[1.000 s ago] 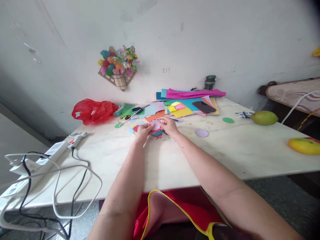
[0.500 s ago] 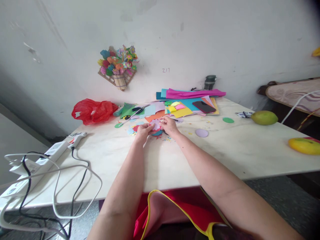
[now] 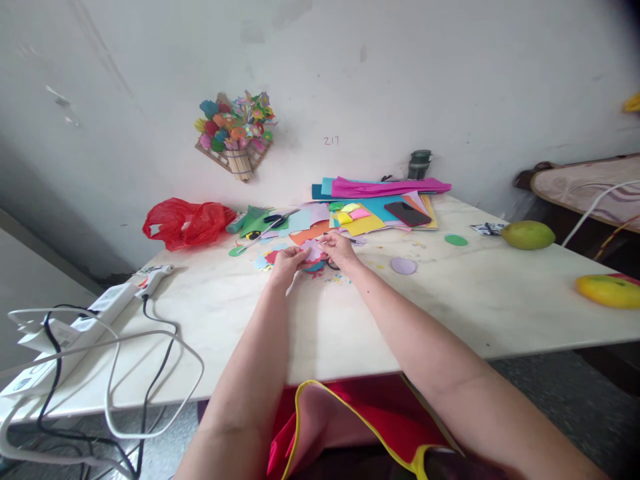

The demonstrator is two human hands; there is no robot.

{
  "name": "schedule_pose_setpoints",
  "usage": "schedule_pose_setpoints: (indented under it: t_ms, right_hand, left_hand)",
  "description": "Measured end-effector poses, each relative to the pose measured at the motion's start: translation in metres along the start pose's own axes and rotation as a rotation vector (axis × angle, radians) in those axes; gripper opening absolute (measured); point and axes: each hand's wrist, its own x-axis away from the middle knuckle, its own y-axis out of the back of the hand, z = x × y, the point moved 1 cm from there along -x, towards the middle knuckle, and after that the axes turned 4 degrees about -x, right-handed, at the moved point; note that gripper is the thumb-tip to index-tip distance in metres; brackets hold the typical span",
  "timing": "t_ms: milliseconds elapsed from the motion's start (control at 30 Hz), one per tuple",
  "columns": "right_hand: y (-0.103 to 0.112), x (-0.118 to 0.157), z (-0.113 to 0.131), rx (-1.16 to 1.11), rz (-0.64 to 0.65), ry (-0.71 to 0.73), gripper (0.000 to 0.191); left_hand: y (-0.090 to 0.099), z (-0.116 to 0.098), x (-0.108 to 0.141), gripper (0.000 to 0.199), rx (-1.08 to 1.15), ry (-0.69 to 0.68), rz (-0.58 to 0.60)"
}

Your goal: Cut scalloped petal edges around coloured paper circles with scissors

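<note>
Between my hands is a scalloped purple paper flower with a red or pink scalloped layer showing beneath its edge. My left hand pinches its left side, thumb on top. At its right edge my right hand has its fingers closed on the flower. Under them, part of a blue cut-out shows, along with small paper scraps. Just left of my left hand lie light blue and red cut-outs. The dark handle of a tool is partly hidden below my right hand.
Scissors, coloured paper sheets and a phone lie behind my hands. A red plastic bag and a power strip with loose cables are at left. Purple and green discs and a mango are at right.
My hands and the flower are nearly where they were. The dark handle below my right hand shows a little more.
</note>
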Motion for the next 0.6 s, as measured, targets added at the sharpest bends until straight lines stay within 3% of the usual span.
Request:
schedule_pose_setpoints:
  t_ms: [600]
  right_hand:
    - [0.0013, 0.0000, -0.0006, -0.016, -0.005, -0.009, 0.012]
  left_hand:
    - [-0.0008, -0.0008, 0.0021, 0.044, -0.003, 0.003, 0.011]
